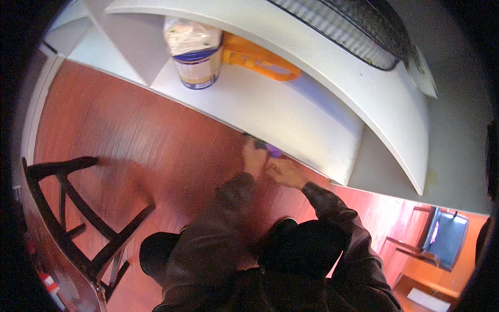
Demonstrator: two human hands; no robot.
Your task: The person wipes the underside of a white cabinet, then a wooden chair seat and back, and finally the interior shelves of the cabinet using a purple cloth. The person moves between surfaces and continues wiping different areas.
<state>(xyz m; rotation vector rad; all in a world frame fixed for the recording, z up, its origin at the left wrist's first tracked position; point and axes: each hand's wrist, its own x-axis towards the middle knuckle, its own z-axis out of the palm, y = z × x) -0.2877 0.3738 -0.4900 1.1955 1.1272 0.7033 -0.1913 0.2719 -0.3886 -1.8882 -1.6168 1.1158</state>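
My left hand (255,155) and my right hand (284,171) are close together, low down beside the bottom edge of a white shelf unit (249,105). A small purple object (274,150) lies just above the fingers of my right hand; blur hides what it is. Next to it, at the fingertips of my left hand, is a small dark object (259,144). The picture does not settle whether either hand grips these things.
On the shelf stand a clear container with a blue band (199,58) and an orange plastic object (261,58). A dark wooden chair (105,238) is at the left on the reddish wooden floor (128,128). A dark screen (448,238) is at the lower right.
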